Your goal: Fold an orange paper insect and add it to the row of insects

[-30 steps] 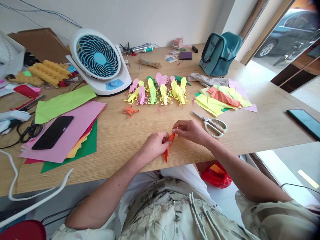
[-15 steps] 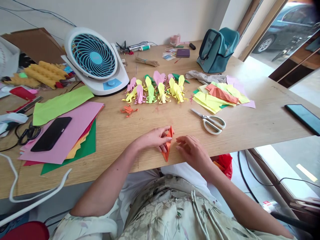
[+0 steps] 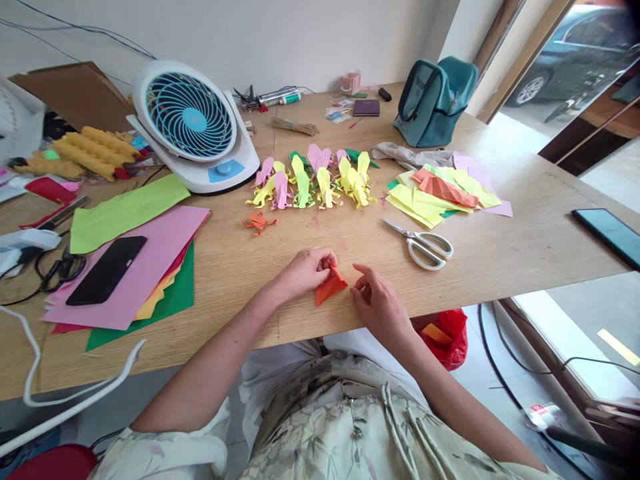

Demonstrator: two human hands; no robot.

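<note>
Between my hands, close to the table's front edge, is a piece of folded orange paper. My left hand pinches its upper corner between thumb and fingers. To the right of the paper, my right hand hovers with curled fingers apart, holding nothing. Beyond them lies a small orange origami figure. Several pink, yellow and green origami figures stand in rows behind it. White-handled scissors rest to the right of my hands.
A white desk fan stands at back left. Coloured paper sheets carry a black phone at left. Folded papers, a teal bag and another phone are on the right. A red plastic bag sits below the edge.
The orange paper has turned from a narrow upright strip to a wider, slanted shape. My left hand now pinches its top corner instead of lying across it. My right hand stays close by.
</note>
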